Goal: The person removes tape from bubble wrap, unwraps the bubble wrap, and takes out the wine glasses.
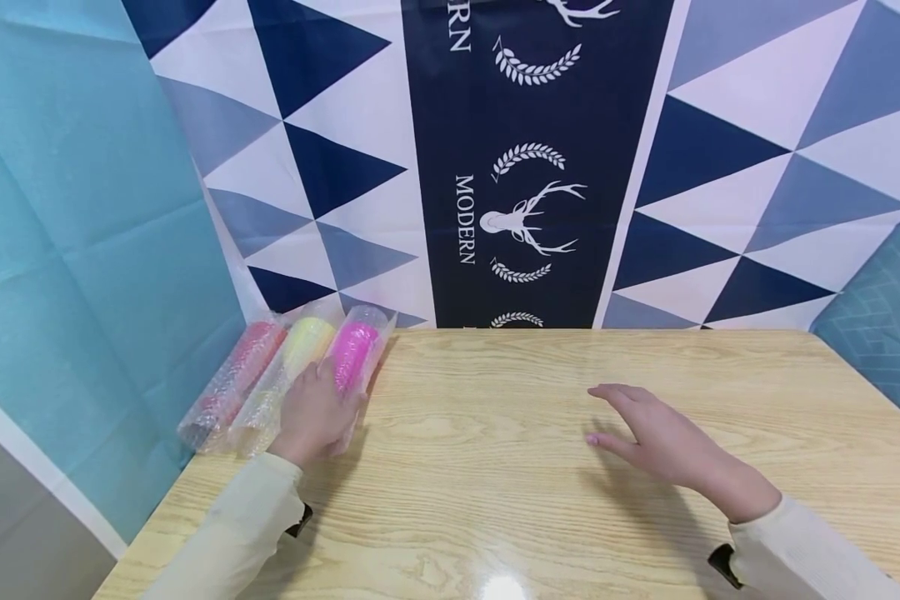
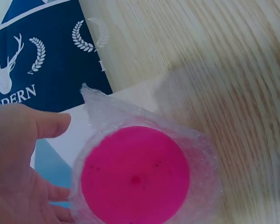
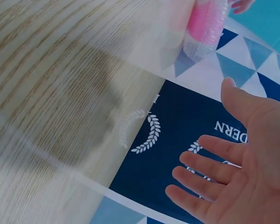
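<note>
Three bubble-wrapped cylinders lie side by side at the table's left edge: a red one, a yellow one and a pink one. My left hand is over the near part of the yellow and pink ones. From the left wrist, the pink cylinder's round end shows inside clear wrap; the thumb stands apart from it, while some fingertips reach the wrap's edge, partly hidden. Above the table at the right, my right hand holds nothing, its fingers extended and spread.
The wooden table spans the space between and beyond the hands. A patterned cloth with deer and triangles hangs along its back edge. Teal cloth closes off the left side, and more teal cloth stands at the right.
</note>
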`<state>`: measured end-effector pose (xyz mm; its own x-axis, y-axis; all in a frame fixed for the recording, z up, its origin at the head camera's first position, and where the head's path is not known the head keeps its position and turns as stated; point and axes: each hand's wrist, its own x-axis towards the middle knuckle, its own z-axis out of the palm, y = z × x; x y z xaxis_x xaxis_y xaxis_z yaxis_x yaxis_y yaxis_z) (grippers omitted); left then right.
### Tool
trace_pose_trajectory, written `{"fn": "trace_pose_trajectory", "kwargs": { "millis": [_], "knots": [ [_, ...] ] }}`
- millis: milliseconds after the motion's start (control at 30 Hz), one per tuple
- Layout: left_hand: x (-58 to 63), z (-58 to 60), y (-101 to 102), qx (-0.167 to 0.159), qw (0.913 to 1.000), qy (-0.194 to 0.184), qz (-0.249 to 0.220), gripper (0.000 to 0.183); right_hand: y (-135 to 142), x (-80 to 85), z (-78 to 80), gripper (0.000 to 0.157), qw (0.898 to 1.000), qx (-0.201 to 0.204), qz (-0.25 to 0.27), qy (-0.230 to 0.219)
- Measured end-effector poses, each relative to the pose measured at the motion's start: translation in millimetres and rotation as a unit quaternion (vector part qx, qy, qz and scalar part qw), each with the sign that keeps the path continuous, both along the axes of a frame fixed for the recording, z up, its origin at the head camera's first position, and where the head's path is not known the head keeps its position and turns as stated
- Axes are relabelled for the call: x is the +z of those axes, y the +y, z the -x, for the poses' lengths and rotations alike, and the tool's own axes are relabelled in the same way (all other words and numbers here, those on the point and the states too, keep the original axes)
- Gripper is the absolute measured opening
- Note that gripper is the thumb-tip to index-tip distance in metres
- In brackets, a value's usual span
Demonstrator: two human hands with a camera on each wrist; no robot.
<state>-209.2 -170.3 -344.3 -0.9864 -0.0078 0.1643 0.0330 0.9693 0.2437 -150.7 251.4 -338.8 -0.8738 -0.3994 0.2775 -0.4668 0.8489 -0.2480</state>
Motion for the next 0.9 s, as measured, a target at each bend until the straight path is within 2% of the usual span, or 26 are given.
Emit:
{"fn": "trace_pose_trajectory", "kwargs": {
  "millis": [133,333,700,900],
  "knots": [
    [-1.6,2.0,-3.2,0.019,0.9998,-0.003,-0.008,0.069,-2.7,-0.8,1.2,0.051,1.0,0.002,0.004,0.025],
    [-0.3,4.3,-6.5,0.041,0.9984,-0.028,-0.026,0.063,-6.9,-0.9,6.4,0.045,0.999,0.0,0.015,0.04],
    [4.1,3.4,-2.1,0.041,0.9928,-0.064,-0.093,0.063,-10.8,-0.7,16.8,0.045,1.0,-0.006,0.014,0.011],
    [6.1,1.2,6.8,0.036,0.9847,-0.09,-0.145,0.039,-16.6,2.3,18.5,0.043,1.0,-0.005,0.018,-0.002]
  ]
}}
